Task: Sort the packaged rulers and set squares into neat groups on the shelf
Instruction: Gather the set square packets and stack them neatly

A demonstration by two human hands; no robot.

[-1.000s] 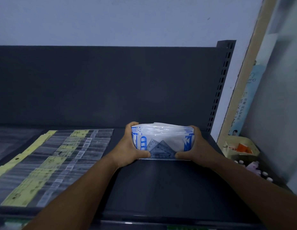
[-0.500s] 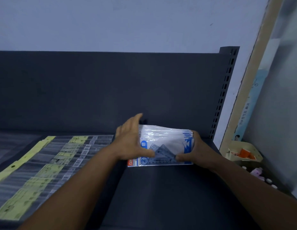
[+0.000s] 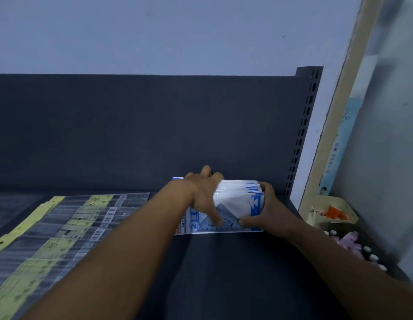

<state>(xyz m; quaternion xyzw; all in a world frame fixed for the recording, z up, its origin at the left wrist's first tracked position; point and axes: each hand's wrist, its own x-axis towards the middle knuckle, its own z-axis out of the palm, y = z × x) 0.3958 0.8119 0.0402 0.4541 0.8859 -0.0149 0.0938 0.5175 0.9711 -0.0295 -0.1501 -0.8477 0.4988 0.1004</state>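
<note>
A stack of blue-and-white set square packets [image 3: 237, 199] lies flat on the dark shelf [image 3: 224, 273], close to the back panel. My left hand [image 3: 204, 195] rests on top of the stack with fingers spread, thumb pressing the front packet. My right hand [image 3: 263, 215] holds the stack's right edge, thumb on the front corner and fingers curled round the far side. On the left, several clear ruler packets with yellow labels [image 3: 62, 227] lie overlapped in a row.
The shelf's dark back panel [image 3: 154, 135] rises behind the stack, with a slotted upright [image 3: 302, 135] at the right. Beyond the shelf's right end sit a cream box with orange items [image 3: 332, 211] and small bottles [image 3: 353, 248].
The stack has gone from standing on edge between my hands to lying flat on the shelf. My left hand moved from its left side onto the top.
</note>
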